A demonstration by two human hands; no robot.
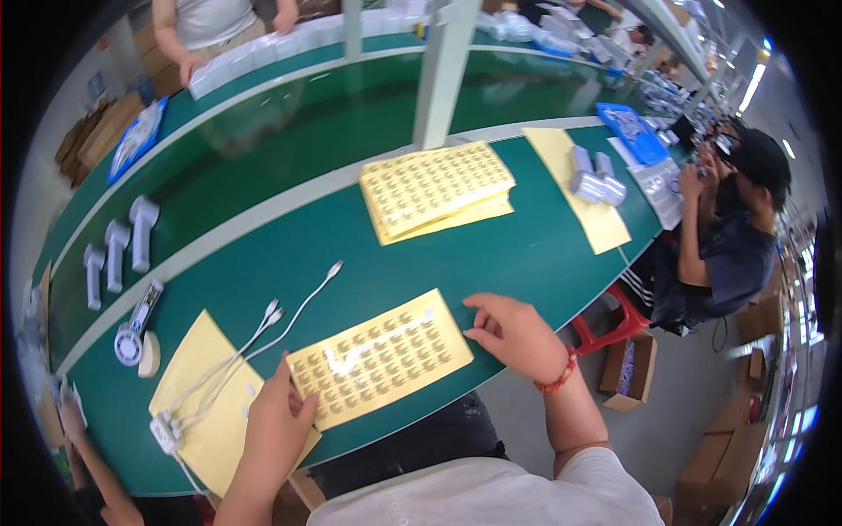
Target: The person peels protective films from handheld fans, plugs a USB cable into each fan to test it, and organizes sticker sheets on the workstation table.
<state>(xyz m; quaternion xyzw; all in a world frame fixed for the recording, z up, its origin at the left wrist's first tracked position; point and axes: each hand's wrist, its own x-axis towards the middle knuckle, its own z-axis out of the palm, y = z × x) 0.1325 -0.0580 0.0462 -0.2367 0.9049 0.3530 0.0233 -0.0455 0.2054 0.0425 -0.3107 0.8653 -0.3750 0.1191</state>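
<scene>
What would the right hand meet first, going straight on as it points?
Probably the right end of the near, patterned yellow sheet, just left of the right hand; the hand's height over the table is unclear.

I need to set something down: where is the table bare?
Bare green table shows between the yellow stack and the front sheet, and between that stack and the far-right yellow sheet. The left is crowded: white cables, yellow paper, small fan.

Bright light glares white off the nearest patterned sheet point(383, 358); edges curve.
</scene>
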